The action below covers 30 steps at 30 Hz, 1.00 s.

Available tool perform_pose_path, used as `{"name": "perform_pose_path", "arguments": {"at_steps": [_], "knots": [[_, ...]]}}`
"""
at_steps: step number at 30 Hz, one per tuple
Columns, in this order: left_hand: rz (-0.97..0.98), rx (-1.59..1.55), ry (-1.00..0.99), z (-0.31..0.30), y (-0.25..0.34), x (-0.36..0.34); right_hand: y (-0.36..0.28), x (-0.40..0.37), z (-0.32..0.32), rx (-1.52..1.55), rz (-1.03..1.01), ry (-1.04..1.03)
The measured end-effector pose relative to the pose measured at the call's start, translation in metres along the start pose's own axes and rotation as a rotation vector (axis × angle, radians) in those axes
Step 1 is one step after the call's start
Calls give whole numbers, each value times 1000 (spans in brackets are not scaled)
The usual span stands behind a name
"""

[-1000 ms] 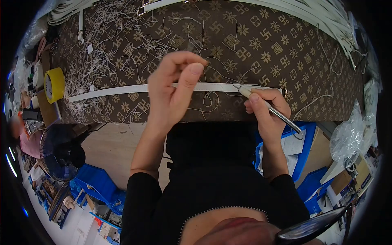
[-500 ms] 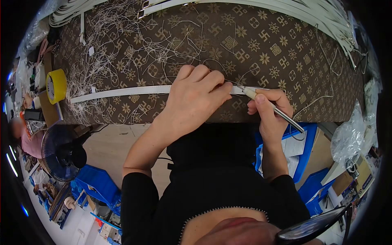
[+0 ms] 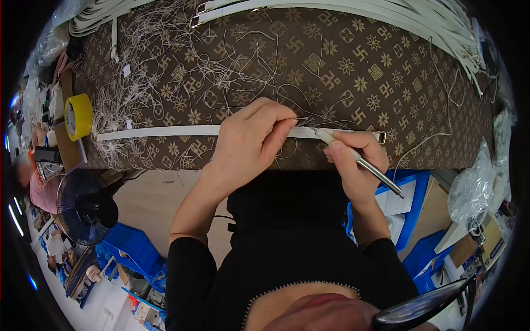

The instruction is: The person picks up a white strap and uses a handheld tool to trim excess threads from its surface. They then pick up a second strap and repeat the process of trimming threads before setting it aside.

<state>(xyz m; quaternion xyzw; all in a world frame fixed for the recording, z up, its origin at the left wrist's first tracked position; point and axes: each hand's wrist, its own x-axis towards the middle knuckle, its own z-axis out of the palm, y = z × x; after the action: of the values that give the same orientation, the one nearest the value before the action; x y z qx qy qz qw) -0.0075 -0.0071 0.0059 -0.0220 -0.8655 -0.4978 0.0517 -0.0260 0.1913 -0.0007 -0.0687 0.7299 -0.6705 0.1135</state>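
On the worktop [image 3: 464, 154], near the front edge: belt, thread and tool

In the head view, the white belt [image 3: 182, 131] runs crosswise beneath your hands, its buckle [image 3: 382, 137] just beyond your right hand [image 3: 356, 157]. Your left hand [image 3: 256, 132] pinches what look like thread ends [image 3: 307, 118] between thumb and forefinger; your right grasps a pen-shaped tool [image 3: 381, 175], tip close to the belt. Hold the ends taut, let the belt lie flat, and angle the tip away from your fingertips. Mind the front edge under your wrists. Your widest room is over the patterned cloth [image 3: 408, 105], toward the stacked straps [image 3: 353, 6]; leftward, tangled threads [image 3: 141, 83] could snag.
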Motion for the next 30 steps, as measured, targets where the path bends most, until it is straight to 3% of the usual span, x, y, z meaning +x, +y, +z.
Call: {"name": "perform_pose_path", "arguments": {"at_steps": [9,30], "knots": [[67,-30,35,2,-7,-5,4,5,11,-185,-120,-74],[105,-33,74,3,-11,-7,2,7,11,-232,-174,-94]]}}
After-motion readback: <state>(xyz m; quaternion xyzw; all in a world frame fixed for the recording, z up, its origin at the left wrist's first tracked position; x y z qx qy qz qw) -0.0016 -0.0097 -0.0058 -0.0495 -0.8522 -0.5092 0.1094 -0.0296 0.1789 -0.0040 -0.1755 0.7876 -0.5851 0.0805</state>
